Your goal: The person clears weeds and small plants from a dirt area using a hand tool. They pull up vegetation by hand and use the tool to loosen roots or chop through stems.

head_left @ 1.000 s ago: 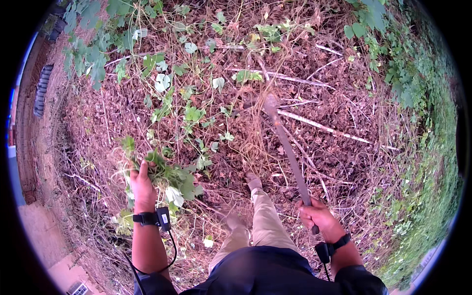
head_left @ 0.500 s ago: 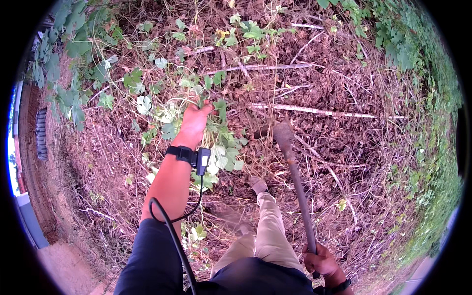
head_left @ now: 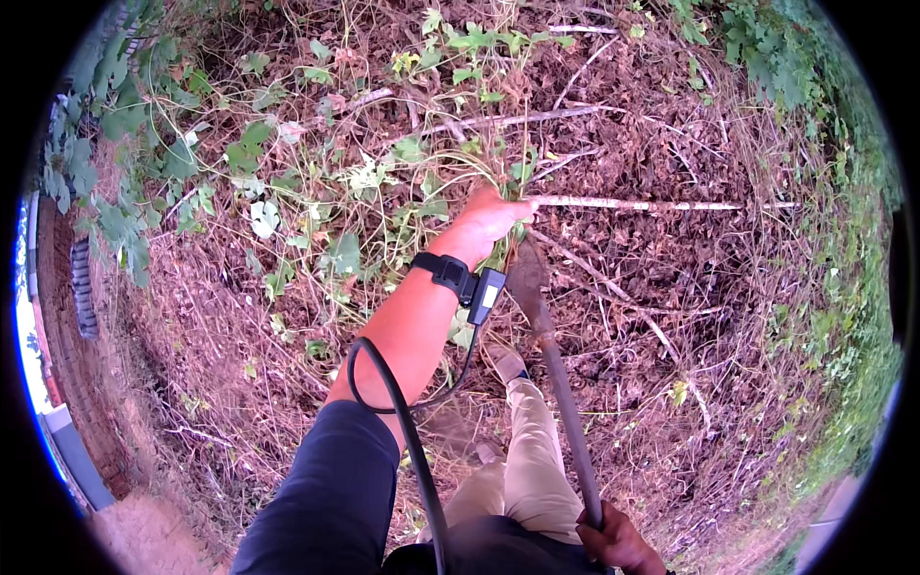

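Note:
My left hand [head_left: 491,213] is closed around a bunch of green leafy vines [head_left: 496,172], whose stems run up and to the left from the fist. Dark straps and a small box sit on that wrist, with a black cable trailing back. Low on the right, my right hand [head_left: 618,539] grips the long handle of what looks like a hoe [head_left: 567,407]. Its rusty brown metal head [head_left: 526,278] lies just below my left hand; whether they touch, I cannot tell. Part of the head's blade is hidden or seen edge-on.
Dry brown leaves and tangled stems [head_left: 661,259] cover the ground. A pale stick [head_left: 652,204] lies across, right of my left hand, with other branches around it. Thick green growth [head_left: 843,287] borders the right side. My shoes [head_left: 505,362] stand in the litter.
My left hand has moved to the right, pulling the vines with it. The tool's head has shifted slightly left and down, near that hand. My right hand still holds the handle.

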The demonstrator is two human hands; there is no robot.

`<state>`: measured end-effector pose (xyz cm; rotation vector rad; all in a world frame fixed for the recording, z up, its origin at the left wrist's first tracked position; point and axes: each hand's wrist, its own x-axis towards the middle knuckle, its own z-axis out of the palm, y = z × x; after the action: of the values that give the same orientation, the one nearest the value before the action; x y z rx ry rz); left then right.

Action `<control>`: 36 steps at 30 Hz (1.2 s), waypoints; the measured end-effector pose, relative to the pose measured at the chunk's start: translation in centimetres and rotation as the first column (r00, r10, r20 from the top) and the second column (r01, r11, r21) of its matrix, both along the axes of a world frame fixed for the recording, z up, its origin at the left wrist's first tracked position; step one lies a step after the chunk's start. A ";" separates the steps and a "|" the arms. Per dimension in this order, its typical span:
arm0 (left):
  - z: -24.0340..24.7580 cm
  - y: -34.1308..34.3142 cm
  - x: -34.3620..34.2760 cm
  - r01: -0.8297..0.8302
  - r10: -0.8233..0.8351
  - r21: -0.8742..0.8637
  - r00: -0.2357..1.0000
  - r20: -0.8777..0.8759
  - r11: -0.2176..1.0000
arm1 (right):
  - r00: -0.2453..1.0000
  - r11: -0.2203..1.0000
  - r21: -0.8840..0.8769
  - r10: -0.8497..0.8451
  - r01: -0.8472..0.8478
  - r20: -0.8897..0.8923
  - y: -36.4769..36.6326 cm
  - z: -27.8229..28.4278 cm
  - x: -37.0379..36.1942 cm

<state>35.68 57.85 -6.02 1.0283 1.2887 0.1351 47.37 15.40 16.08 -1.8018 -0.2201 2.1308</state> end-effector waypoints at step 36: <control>28.6 -39.4 -32.1 -0.806 0.745 0.056 0.568 0.351 0.589 | 0.871 0.861 0.138 -0.491 0.489 -0.023 -12.9 -3.4 -2.5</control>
<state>3.56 18.48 22.58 0.4899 1.3889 1.1080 44.90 2.50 12.72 -1.5809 0.0831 1.6974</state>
